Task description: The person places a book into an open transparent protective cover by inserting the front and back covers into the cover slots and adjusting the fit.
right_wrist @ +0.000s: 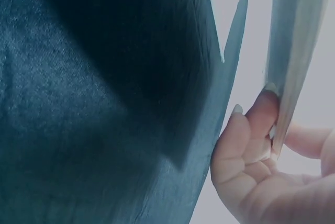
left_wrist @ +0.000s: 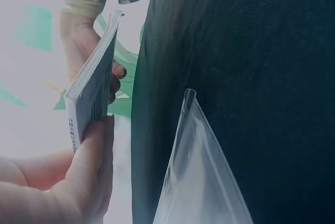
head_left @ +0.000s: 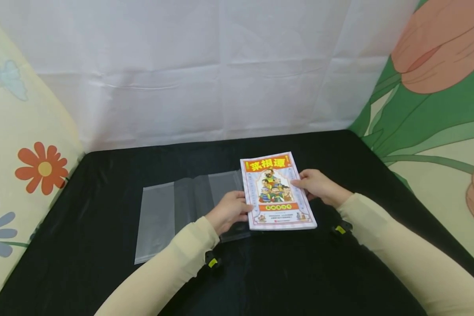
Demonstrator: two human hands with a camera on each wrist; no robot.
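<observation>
Nearest the camera, two forearms in cream sleeves (head_left: pixel 173 263) come in over the black cloth (head_left: pixel 102 184) that covers the table, each with a small black clip bearing a yellow tag at the wrist. The left hand (head_left: pixel 229 211) pinches the left edge of the book (head_left: pixel 277 192), thumb on the cover and fingers curled under, as the left wrist view shows from the side; the right hand (head_left: pixel 317 186) grips the opposite edge the same way, thumb on top and fingertips tucked beneath. The book is a thin paperback with a red and yellow cover, held flat and low just over the cloth, its left edge overlapping the right end of a clear plastic sleeve (head_left: pixel 173 210) that lies flat beside it. Beyond stand a white sheet (head_left: pixel 205 70) and flowered cloths at both sides. The likely trouble is the plastic: it is light and slick, nothing pins it, and a nudge from the book could push it along the cloth or fold its edge under. The book itself is limp, so a shallow pinch at the edges could let it sag or slip, and a corner could catch the sleeve's mouth and crease it.
</observation>
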